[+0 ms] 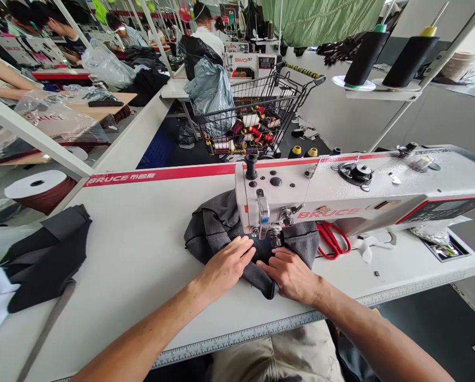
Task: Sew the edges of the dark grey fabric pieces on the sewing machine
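A person sits at a white sewing table (141, 254), seen from their own head looking down. Both bare hands lie on a piece of grey cloth (213, 228) that sits bunched under the head of a white sewing machine (340, 196).

The left hand (227, 265) rests flat on the cloth, palm down, fingers held together and pointing toward the needle area. The right hand (288, 273) also presses flat on the cloth just beside the left, fingers together, their tips close under the presser foot (275, 236). Neither hand pinches anything; both press the cloth against the table. A folded corner of the cloth pokes out between the two wrists.

Red scissors (333, 239) lie on the table right of the cloth, partly under the machine arm. At the table's left edge lies a pile of dark cloth (50, 260). Behind the table stands a wire cart (257, 111) filled with thread spools. Two black thread cones (388, 58) stand on a shelf at upper right. Other people work at tables in the far background.
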The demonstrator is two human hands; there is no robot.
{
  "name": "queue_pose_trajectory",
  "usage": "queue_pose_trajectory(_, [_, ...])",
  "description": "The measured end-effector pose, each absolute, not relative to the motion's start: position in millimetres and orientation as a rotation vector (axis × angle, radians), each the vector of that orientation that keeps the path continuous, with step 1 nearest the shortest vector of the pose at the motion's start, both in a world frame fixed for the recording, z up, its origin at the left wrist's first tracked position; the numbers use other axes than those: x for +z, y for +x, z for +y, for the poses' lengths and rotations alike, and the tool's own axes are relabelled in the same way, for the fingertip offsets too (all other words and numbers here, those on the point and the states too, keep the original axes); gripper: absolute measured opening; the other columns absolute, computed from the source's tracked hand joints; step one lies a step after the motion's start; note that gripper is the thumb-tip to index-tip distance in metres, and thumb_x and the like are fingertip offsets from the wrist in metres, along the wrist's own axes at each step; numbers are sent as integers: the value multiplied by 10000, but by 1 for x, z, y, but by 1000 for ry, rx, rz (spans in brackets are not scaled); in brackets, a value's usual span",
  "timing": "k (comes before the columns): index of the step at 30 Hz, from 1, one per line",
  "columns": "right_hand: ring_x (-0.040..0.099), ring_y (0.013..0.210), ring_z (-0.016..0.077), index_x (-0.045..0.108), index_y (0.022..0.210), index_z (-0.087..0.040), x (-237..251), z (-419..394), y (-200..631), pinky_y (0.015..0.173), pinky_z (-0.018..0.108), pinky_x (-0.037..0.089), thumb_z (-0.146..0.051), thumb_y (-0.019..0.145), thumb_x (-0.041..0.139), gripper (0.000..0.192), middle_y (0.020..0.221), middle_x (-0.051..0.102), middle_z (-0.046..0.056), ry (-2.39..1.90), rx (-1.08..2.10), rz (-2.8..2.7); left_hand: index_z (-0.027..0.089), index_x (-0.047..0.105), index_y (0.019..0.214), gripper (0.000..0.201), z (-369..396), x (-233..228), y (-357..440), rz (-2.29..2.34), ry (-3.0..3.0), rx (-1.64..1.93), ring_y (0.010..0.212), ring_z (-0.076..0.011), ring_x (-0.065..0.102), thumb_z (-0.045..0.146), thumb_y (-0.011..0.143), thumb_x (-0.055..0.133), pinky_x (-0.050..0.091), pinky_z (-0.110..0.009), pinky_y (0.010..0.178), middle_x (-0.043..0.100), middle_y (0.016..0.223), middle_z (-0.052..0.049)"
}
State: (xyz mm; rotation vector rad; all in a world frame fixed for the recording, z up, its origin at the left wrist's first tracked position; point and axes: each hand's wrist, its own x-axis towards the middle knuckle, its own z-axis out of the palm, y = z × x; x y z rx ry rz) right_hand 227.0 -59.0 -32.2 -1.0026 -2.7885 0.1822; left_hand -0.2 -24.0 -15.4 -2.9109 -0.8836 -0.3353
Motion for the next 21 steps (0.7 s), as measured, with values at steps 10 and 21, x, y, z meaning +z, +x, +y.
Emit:
queue_pose_trajectory(10, [516,802,220,525,1282,-116,-20,-49,222,848,357,369,-182,852,565,437,886,610,70,-1090,185,-2818,97,585,1202,407,-11,-17,-1,-892,-2925,-435,1199,-246,540,21,841,411,462,-420,1051,619,1159,-137])
queue_pose_trajectory(21, [504,772,204,518,1295,-136,-16,-41,222,813,356,343,-234,852,585,458,871,600,50,-1117,191,-2804,125,624,1136,357,-9,-19,-1,-887,-2883,-491,1154,-235,559,28,853,431,443,-423,1047,648,1099,-106])
